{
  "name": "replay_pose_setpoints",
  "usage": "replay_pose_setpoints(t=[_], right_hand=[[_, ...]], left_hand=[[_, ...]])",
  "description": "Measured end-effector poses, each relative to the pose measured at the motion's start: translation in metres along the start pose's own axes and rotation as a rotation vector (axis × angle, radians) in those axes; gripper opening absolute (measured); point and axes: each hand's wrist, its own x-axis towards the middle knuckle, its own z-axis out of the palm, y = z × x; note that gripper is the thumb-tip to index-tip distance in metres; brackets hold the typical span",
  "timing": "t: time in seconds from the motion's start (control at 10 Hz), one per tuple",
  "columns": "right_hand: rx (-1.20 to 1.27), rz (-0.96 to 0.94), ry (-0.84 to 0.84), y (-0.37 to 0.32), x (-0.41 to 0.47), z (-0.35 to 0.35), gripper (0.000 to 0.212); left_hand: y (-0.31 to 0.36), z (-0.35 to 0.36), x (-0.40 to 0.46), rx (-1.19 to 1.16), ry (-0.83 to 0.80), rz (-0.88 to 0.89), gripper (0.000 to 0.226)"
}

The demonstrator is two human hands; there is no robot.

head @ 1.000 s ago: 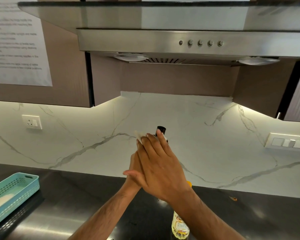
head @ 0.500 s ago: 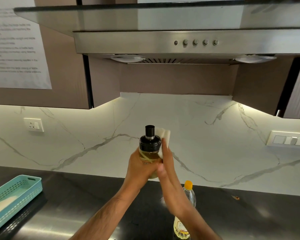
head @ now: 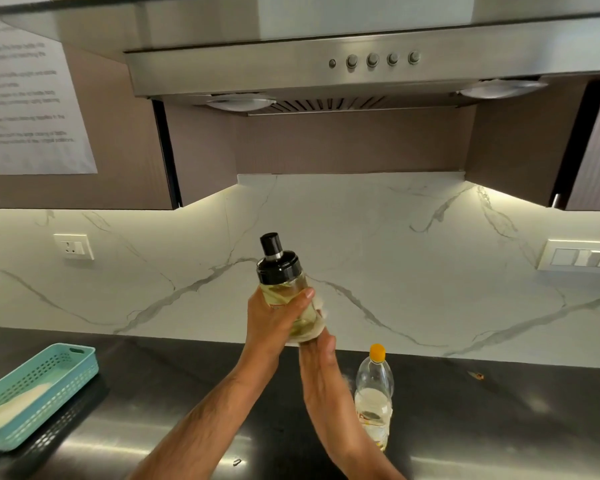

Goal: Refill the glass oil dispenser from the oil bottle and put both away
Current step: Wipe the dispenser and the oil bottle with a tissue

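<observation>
The glass oil dispenser is held up in the air above the dark countertop, in front of the marble backsplash, tilted slightly to the left. Its black cap is fitted, and yellowish oil shows through the glass body. The left hand grips the body from the left side, thumb curled across the front face. The right hand is beneath and to the right of the dispenser's base, holding a white cloth or tissue against the lower part of the glass; how its fingers lie under the cloth cannot be told. The oil bottle stands upright on the countertop just right of the right forearm, orange cap on, clear plastic, pale oil filling roughly its lower half. At far left a teal perforated basket sits on the countertop with a white item lying in it, kind not determinable.
</observation>
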Motion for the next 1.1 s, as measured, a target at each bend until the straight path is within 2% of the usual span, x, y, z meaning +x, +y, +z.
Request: replay_pose_setpoints(t=[0.1, 0.3, 0.4, 0.5, 0.6, 0.8, 0.9, 1.0, 1.1], right_hand=[[0.372, 0.065, 0.021, -0.007, 0.008, -0.003, 0.072], [1.001, 0.307, -0.260, -0.019, 0.015, -0.017, 0.094], [1.058, 0.310, -0.313, -0.013, 0.006, -0.024, 0.096], [1.120, 0.281, -0.259, -0.008, 0.004, -0.039, 0.096], [1.163, 0.295, -0.270, -0.002, 0.008, -0.038, 0.093], [1.123, 0.422, -0.336, 0.024, -0.013, -0.033, 0.088], [1.097, 0.476, -0.240, 0.052, -0.030, -0.055, 0.072], [1.026, 0.530, -0.122, 0.074, -0.037, -0.064, 0.054], [0.575, 0.543, -0.004, 0.109, -0.032, -0.063, 0.033]], left_hand=[[-0.002, 0.007, -0.007, 0.011, -0.028, 0.004, 0.045], [-0.009, 0.007, -0.016, 0.021, 0.073, -0.021, 0.040], [-0.011, 0.003, -0.016, 0.023, 0.112, -0.046, 0.040], [-0.018, 0.003, -0.025, 0.027, 0.133, -0.068, 0.050], [-0.027, 0.007, -0.035, 0.026, 0.120, -0.080, 0.053], [-0.050, 0.003, -0.046, 0.140, 0.130, -0.088, 0.031], [-0.077, -0.012, -0.052, 0.230, 0.148, -0.138, 0.031], [-0.096, -0.020, -0.055, 0.276, 0.164, -0.188, 0.041], [-0.129, -0.031, -0.059, 0.340, 0.174, -0.242, 0.052]])
